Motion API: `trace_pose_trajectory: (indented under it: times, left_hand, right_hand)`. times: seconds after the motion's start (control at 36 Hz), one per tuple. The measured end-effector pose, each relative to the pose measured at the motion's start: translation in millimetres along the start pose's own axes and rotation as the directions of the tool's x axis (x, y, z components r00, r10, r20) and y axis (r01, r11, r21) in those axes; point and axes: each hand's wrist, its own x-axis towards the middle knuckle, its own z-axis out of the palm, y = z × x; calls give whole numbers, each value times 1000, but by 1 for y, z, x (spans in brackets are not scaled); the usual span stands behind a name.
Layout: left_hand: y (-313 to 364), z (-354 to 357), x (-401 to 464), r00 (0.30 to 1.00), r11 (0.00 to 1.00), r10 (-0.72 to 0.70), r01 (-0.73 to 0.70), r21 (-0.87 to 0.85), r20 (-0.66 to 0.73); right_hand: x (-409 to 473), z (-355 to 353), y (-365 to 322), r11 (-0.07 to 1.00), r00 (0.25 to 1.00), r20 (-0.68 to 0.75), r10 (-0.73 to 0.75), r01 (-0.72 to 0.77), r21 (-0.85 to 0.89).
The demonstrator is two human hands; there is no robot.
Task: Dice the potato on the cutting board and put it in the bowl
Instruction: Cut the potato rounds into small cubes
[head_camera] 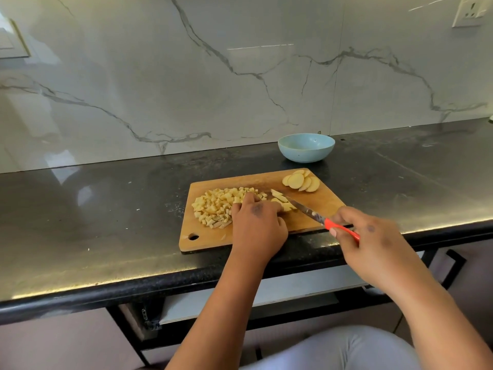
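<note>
Grey-clad knee (pixel 346 348) occupies the bottom edge of the view, below the two bare forearms that reach forward over the black countertop (pixel 106 209). Right hand (pixel 373 244) grips the red handle of the knife (pixel 320 217), fingers curled round it, thumb on the near side; the blade angles forward and to the left, its tip lying among the potato strips (pixel 282 201) at the middle of the wooden cutting board (pixel 208 241). Left hand (pixel 257 222) rests palm-down on the board, fingers bent with the tips pressed at the edge of the diced potato (pixel 216 209) and just beside the strips; whether it pinches a piece cannot be told, as the fingertips are partly hidden. Diced potato forms a loose heap on the left half of the board. Uncut potato slices (pixel 301 180) lie overlapped at the far right corner of the board, apart from the knife. Beyond the board, near the wall, stands the light blue bowl (pixel 306 147), upright, with no potato visible inside. Marble-patterned backsplash (pixel 186 76) rises behind the counter, with a wall socket (pixel 469 12) at the upper right.
</note>
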Motion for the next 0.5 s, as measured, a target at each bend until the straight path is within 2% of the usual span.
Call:
trace_pose_trajectory:
  times: [0.17,0.39,0.5]
  left_hand:
    - [0,1,0,1000,999,22,-22,40,-3]
    - [-4,10,0,985,999,49,-45,31,-165]
    - [-3,8,-1,993,999,33,-31,23,-114]
  right_hand:
    - [6,21,-2,1000,1000,29,-8,9,-28]
    - [42,59,-26,990,995,72,62,-52,-128]
    - [31,42,-19,994,990,106,91,-85,-63]
